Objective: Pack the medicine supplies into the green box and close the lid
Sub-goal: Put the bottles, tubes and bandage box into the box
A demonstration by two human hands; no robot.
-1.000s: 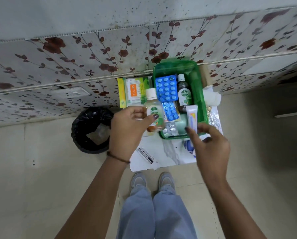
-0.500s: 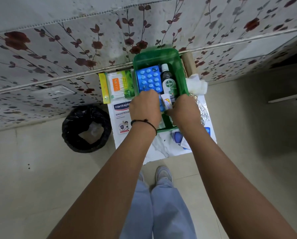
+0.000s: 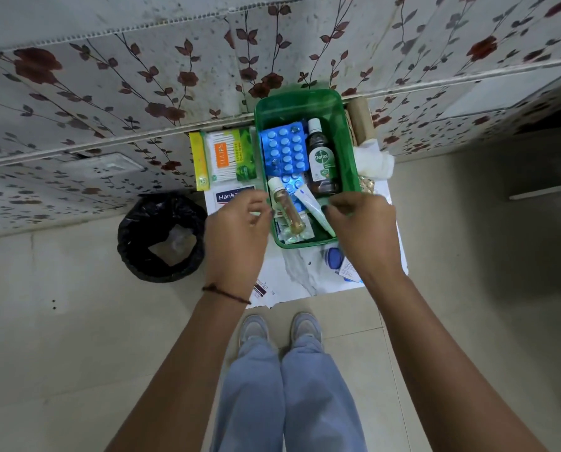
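The green box (image 3: 349,148) stands open on a small white table (image 3: 305,275) against the wall. Inside lie a blue pill blister (image 3: 284,148), a dark Dettol bottle (image 3: 321,161), a small clear bottle with amber liquid (image 3: 287,210), a white tube (image 3: 311,207) and foil strips (image 3: 300,236). My left hand (image 3: 236,230) hovers just left of the box's near corner, fingers loosely apart and holding nothing. Over the near right corner, my right hand (image 3: 362,230) is likewise empty. No lid is visible.
Left of the box lie a cotton-swab pack (image 3: 228,156), a yellow box (image 3: 198,161) and a Hansaplast pack (image 3: 231,195). White gauze (image 3: 375,161), a brown roll (image 3: 359,117) and a blue jar (image 3: 333,257) sit right and near. A black-lined bin (image 3: 161,238) stands on the floor.
The small clear bottle and the white tube now lie in the box. Both hands have let go and drawn back toward me, out to the box's near corners.
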